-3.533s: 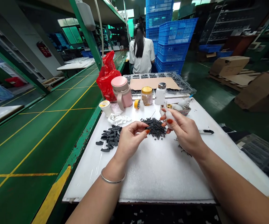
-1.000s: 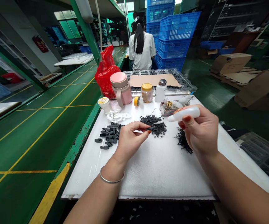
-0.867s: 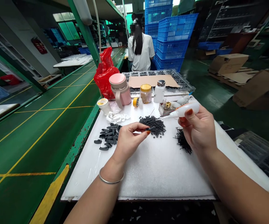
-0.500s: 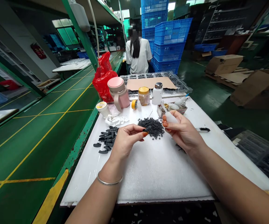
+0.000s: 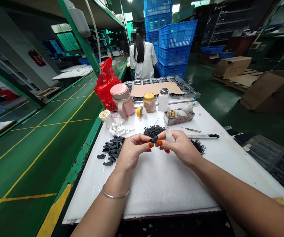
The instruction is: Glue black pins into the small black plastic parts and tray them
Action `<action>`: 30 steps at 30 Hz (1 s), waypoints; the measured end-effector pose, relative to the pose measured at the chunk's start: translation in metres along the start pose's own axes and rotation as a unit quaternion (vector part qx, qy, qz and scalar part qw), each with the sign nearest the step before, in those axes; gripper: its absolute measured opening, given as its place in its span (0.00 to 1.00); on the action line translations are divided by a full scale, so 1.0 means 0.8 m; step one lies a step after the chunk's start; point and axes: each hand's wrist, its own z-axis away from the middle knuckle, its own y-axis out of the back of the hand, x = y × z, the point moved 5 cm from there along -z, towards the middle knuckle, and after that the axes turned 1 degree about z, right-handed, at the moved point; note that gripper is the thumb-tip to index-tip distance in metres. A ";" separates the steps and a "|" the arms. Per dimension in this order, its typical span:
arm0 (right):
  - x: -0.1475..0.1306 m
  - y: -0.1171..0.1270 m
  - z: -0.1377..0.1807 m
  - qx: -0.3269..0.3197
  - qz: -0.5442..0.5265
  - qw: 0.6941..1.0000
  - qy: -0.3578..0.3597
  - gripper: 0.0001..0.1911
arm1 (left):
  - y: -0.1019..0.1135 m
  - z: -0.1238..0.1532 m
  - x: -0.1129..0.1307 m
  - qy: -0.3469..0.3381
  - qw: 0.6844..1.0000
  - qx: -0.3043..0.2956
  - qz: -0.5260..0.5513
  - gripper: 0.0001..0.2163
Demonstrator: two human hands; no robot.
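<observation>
My left hand [image 5: 132, 152] pinches a small black plastic part [image 5: 153, 139] between thumb and forefinger. My right hand [image 5: 178, 147] meets it from the right, fingertips touching the same part, while a small white squeeze bottle [image 5: 168, 137] is tucked in its fingers. Both hands hover over a white foam mat [image 5: 171, 184]. Behind them lies a heap of tiny black rings [image 5: 154, 131]. A pile of curved black pieces [image 5: 111, 150] sits to the left, and a tuft of thin black strips [image 5: 199, 146] to the right.
At the mat's far edge stand a pink mug [image 5: 122, 99], a yellow-lidded jar [image 5: 149, 102], a white bottle [image 5: 163, 99], a tape roll [image 5: 139, 111] and a small tray [image 5: 178, 117]. A red bag [image 5: 105, 85], a green conveyor [image 5: 40, 131] and a seated person [image 5: 142, 59] lie beyond.
My right hand came down and left with the squeeze bottle until its fingertips met the part in my left hand. The view drifted slightly.
</observation>
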 end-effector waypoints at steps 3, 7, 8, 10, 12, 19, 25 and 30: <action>0.006 -0.001 0.000 -0.029 -0.030 0.999 -0.023 0.16 | -0.001 0.000 0.003 -0.038 0.999 -0.011 -0.007 0.07; 0.015 -0.008 0.000 -0.082 -0.117 0.986 -0.085 0.20 | -0.004 0.002 0.009 -0.097 0.994 -0.031 -0.033 0.05; 0.016 -0.009 0.000 -0.090 -0.131 0.983 -0.096 0.21 | -0.005 0.003 0.011 -0.106 0.993 -0.038 -0.037 0.05; 0.016 -0.010 -0.001 -0.105 -0.142 0.979 -0.102 0.22 | -0.007 0.004 0.013 -0.119 0.991 -0.052 -0.038 0.05; 0.014 -0.010 0.000 -0.116 -0.136 0.980 -0.090 0.20 | -0.009 0.005 0.015 -0.127 0.989 -0.061 -0.033 0.05; -0.003 -0.002 0.004 -0.050 0.042 0.998 0.025 0.09 | -0.005 0.003 0.012 -0.104 0.992 -0.063 -0.012 0.05; -0.020 -0.006 0.017 0.076 0.232 0.959 0.142 0.06 | -0.005 0.000 0.002 -0.056 0.997 -0.045 0.000 0.06; -0.019 -0.007 0.017 0.091 0.214 0.962 0.140 0.05 | -0.004 -0.002 -0.004 -0.036 0.999 -0.012 0.003 0.09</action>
